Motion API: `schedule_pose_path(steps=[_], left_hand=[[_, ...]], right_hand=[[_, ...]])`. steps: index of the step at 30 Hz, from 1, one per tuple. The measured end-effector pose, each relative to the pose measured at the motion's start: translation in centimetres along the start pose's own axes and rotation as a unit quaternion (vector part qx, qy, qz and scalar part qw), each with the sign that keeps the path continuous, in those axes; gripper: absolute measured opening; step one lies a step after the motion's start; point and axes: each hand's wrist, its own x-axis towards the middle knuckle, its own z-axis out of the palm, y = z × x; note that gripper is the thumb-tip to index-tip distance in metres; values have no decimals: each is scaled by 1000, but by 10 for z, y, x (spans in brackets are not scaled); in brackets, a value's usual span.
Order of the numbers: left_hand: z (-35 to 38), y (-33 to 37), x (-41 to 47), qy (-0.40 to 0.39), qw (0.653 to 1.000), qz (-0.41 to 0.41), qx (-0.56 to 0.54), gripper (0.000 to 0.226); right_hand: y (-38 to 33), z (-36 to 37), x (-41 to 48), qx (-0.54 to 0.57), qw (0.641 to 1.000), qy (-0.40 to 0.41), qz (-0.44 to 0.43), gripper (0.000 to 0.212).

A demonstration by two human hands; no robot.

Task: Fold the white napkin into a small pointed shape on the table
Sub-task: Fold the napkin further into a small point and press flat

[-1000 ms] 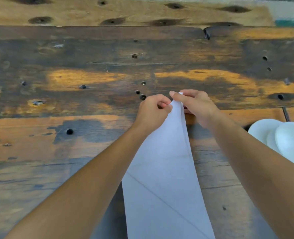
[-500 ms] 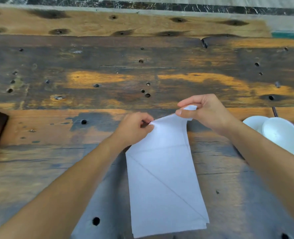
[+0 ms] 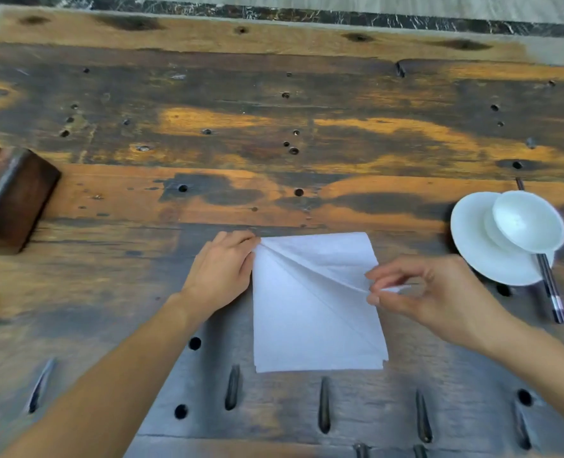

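The white napkin [image 3: 310, 312] lies on the wooden table [image 3: 207, 133] as a folded rectangle with a diagonal crease from its top left corner to its lower right. My left hand [image 3: 222, 269] pins the napkin's top left corner against the table. My right hand [image 3: 432, 295] pinches a raised flap of the top layer at the right edge, between thumb and forefinger. The flap is lifted off the layers below and forms a ridge that runs back to the pinned corner.
A white saucer [image 3: 478, 259] with a small white bowl [image 3: 528, 219] and dark chopsticks [image 3: 553, 292] sits close to the right of my right hand. A dark wooden block [image 3: 16, 196] lies at the left edge. The tabletop has holes and slots near its front.
The napkin's far end has come down toward me, so the long strip is now a shorter rectangle. My left hand moved to the top left corner and my right hand swung down to the right edge.
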Motion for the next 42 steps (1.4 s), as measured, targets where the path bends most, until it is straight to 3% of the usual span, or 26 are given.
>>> schedule_pose_path(steps=[6, 10, 15, 21, 25, 31, 34, 42], left_hand=[[15, 10, -12, -10, 996, 39, 79, 55], [25, 16, -18, -30, 994, 29, 105, 65], [33, 25, -21, -35, 990, 41, 128, 65], [42, 24, -24, -16, 991, 30, 131, 61], [41, 27, -20, -17, 984, 29, 175, 64], [47, 47, -23, -13, 989, -43, 140, 71], [54, 54, -29, 8, 991, -18, 134, 65], [61, 51, -32, 5, 997, 12, 82, 57]], right_hand=[[59, 55, -31, -140, 987, 51, -55, 25], [82, 81, -39, -166, 980, 81, -80, 30], [86, 93, -49, -208, 968, 86, -110, 25], [87, 102, -63, -287, 943, 104, -135, 37], [96, 98, -55, -329, 919, 125, -176, 30], [99, 69, -9, -367, 897, 222, -106, 34], [101, 71, -1, -409, 892, 183, -68, 55], [95, 83, -2, -402, 896, 187, -20, 57]])
